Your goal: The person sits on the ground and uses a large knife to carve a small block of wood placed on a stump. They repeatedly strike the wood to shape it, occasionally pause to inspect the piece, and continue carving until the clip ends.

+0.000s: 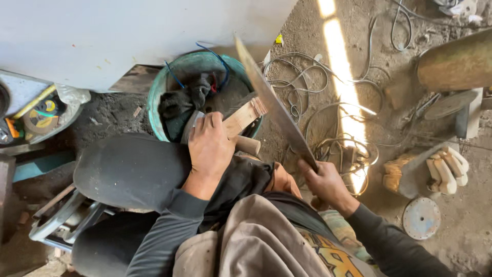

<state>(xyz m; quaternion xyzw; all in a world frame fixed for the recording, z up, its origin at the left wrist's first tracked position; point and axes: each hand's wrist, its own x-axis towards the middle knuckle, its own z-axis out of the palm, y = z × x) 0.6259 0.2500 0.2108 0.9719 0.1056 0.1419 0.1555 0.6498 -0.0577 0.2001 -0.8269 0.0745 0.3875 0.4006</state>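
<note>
The right hand is closed around the handle end of a long metal blade, which slants up and away from the person toward the white panel at the top. The left hand grips a small grey piece, perhaps a stone or folded abrasive, pressed down near a pale wooden block that leans on the rim of the bucket.

The green bucket stands on the dirt floor just beyond the hands. Inside it lie a dark cloth, blue wire looping over the rim, and murky contents too dim to tell apart. At the left edge a shallow grey tray holds a yellow measuring tape and small tools.

To the right, loose cable coils across the floor. Near it rest pale wooden handles, a round metal disc and a rusty cylinder.
</note>
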